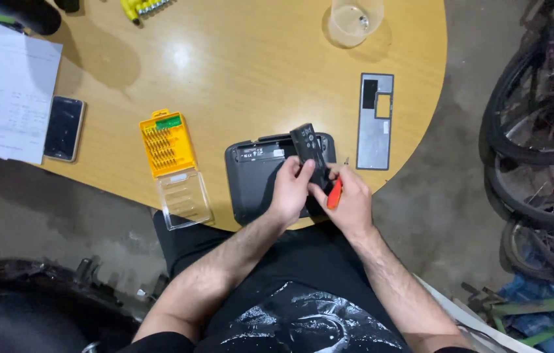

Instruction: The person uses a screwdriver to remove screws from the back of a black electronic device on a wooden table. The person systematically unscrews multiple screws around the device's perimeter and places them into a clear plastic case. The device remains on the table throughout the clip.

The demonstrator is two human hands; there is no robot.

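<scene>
Both hands over the near edge of the round wooden table (251,65). Left hand (290,193) closed around a black rectangular battery pack (308,149), fingers wrapped on its lower end, pack tilted up and lifted clear of the device beneath. Right hand (350,199) also curled shut, fingertips on the pack's lower right side, with an orange-handled screwdriver (334,194) tucked in the palm; its tip is hidden.

Under the hands: dark grey laptop (254,176), bottom side up, at the near edge of the table, its battery bay open at the far side. Just right of it, apart from it, a flat grey cover panel (375,127) with a black patch and a cut-out window, lying near the right edge.

Left of the laptop: yellow screwdriver bit case (167,144), open, rows of small bits seated in the yellow tray, green strip at its far end. Its clear hinged lid (185,199) lies folded back toward the near edge; contents of the lid too faint to tell.

Further left: black smartphone (64,129), screen dark, touching the edge of a white paper sheet (5,91) at the left edge. Far edge: clear plastic cup (354,19), seems empty, and a yellow tool (139,8) partly cut off by the frame.
</scene>
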